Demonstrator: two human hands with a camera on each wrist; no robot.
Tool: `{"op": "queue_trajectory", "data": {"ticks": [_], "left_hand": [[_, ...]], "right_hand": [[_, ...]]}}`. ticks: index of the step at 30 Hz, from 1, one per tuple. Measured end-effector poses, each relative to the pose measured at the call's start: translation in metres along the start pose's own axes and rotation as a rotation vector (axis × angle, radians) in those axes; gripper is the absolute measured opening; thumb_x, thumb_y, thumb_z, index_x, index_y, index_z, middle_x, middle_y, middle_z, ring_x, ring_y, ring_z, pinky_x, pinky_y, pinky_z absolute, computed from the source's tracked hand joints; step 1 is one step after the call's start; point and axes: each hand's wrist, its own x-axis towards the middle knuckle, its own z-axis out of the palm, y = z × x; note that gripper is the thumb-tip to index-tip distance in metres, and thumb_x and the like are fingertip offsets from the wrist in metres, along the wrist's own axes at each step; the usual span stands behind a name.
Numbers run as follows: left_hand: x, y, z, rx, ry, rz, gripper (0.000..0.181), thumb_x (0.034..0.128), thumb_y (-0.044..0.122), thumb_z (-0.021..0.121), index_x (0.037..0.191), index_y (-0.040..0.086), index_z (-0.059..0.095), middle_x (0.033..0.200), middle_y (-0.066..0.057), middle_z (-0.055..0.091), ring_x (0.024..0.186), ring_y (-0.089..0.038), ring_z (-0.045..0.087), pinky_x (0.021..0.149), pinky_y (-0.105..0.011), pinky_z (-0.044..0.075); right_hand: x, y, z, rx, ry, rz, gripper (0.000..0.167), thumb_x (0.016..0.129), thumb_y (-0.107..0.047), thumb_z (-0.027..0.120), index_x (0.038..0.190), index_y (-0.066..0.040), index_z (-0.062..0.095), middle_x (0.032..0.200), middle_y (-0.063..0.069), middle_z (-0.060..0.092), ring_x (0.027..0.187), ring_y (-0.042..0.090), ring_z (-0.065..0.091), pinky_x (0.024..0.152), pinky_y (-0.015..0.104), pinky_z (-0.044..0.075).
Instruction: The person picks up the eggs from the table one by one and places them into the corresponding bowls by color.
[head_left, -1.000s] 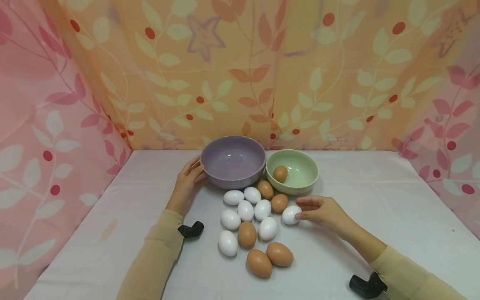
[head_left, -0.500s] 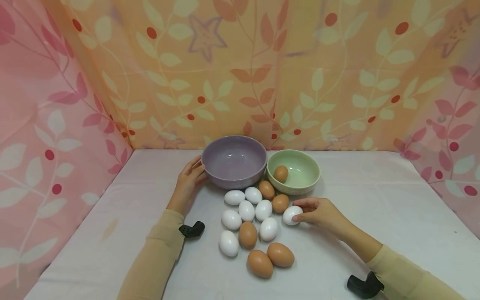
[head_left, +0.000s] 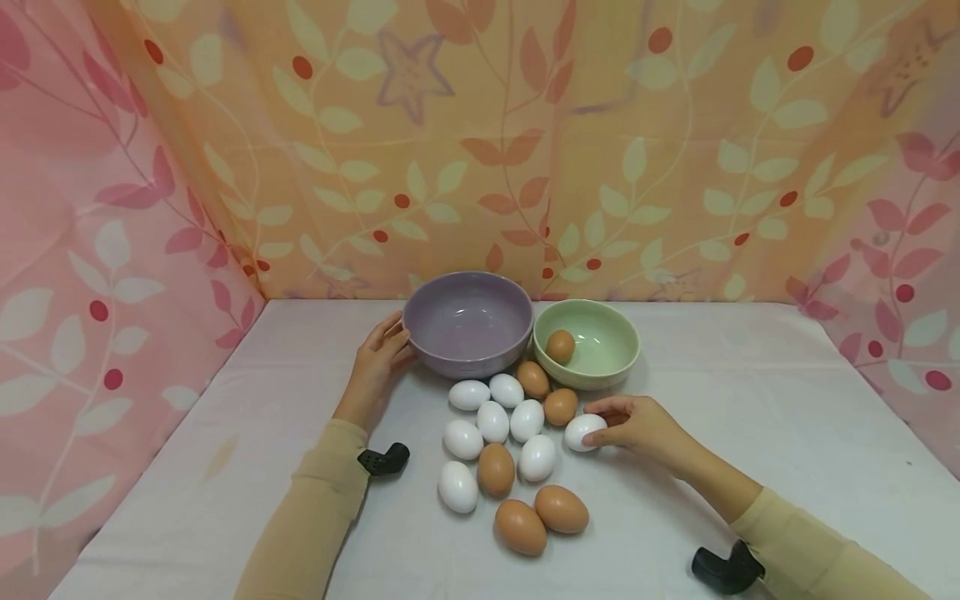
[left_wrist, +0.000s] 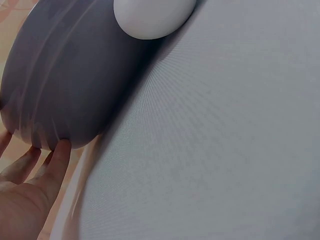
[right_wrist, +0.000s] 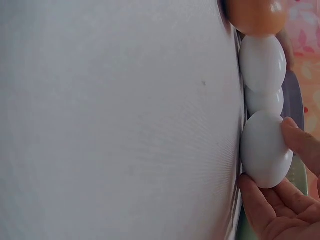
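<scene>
My right hand [head_left: 648, 433] holds a white egg [head_left: 582, 432] at the right edge of the egg group, thumb on one side and fingers on the other. In the right wrist view this white egg [right_wrist: 266, 150] sits on the cloth between thumb and fingertips. The fingertips of my left hand [head_left: 377, 362] touch the left side of a purple bowl [head_left: 468, 367]; its inside holds nothing. The left wrist view shows those fingers fairly straight against the bowl's wall [left_wrist: 65, 95]. Beside it stands a light green bowl [head_left: 611, 367] with one brown egg [head_left: 560, 347] in it.
Several white eggs [head_left: 492, 422] and several brown eggs [head_left: 521, 527] lie loose on the white tablecloth [head_left: 300, 358] in front of the bowls. A flowered curtain [head_left: 480, 167] closes the back, with pink cloth [head_left: 90, 292] at the sides.
My right hand has come slightly left, its thumb further over the white egg, which has turned a little. My left hand keeps its place at the purple bowl.
</scene>
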Motion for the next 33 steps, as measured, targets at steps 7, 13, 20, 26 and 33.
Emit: {"op": "queue_trajectory", "data": {"ticks": [7,13,20,26,33], "left_hand": [[-0.001,0.002,0.001,-0.004,0.000,-0.005,0.054,0.1029,0.021,0.055,0.153,0.018,0.038,0.156,-0.007,0.041,0.113,-0.012,0.061,0.103,-0.033,0.050],[-0.001,0.002,0.001,-0.001,-0.002,-0.001,0.053,0.1032,0.021,0.055,0.154,0.018,0.037,0.156,-0.008,0.041,0.115,-0.014,0.060,0.105,-0.036,0.049],[-0.001,0.002,0.001,0.008,-0.009,0.007,0.055,0.1027,0.022,0.056,0.154,0.017,0.037,0.155,-0.009,0.042,0.112,-0.012,0.062,0.107,-0.038,0.049],[-0.001,0.001,-0.002,0.022,0.000,0.015,0.055,0.1029,0.021,0.055,0.154,0.017,0.037,0.156,-0.009,0.041,0.122,-0.022,0.059,0.104,-0.035,0.051],[0.000,0.000,-0.001,0.016,-0.003,-0.004,0.055,0.1032,0.022,0.055,0.154,0.018,0.036,0.157,-0.008,0.039,0.125,-0.024,0.057,0.109,-0.040,0.047]], "right_hand": [[0.000,0.000,0.002,-0.003,0.006,-0.011,0.054,0.078,-0.021,0.085,0.122,0.004,0.066,0.115,0.016,0.073,0.090,0.005,0.064,0.073,0.020,0.055],[-0.001,-0.003,0.001,-0.009,0.012,0.004,0.049,0.079,-0.021,0.085,0.118,0.003,0.069,0.107,0.011,0.075,0.086,0.005,0.063,0.072,0.020,0.055],[-0.004,-0.020,-0.005,-0.054,0.025,0.017,0.049,0.077,-0.029,0.086,0.116,-0.004,0.072,0.105,0.006,0.075,0.090,0.009,0.065,0.076,0.023,0.054],[0.009,-0.049,-0.008,-0.092,0.015,-0.032,0.047,0.077,-0.036,0.085,0.114,-0.009,0.073,0.104,0.002,0.074,0.096,0.013,0.062,0.081,0.025,0.053],[0.028,-0.087,-0.008,-0.036,0.033,-0.112,0.043,0.079,-0.028,0.084,0.113,-0.005,0.073,0.095,-0.002,0.074,0.090,0.009,0.063,0.079,0.021,0.052]]}}
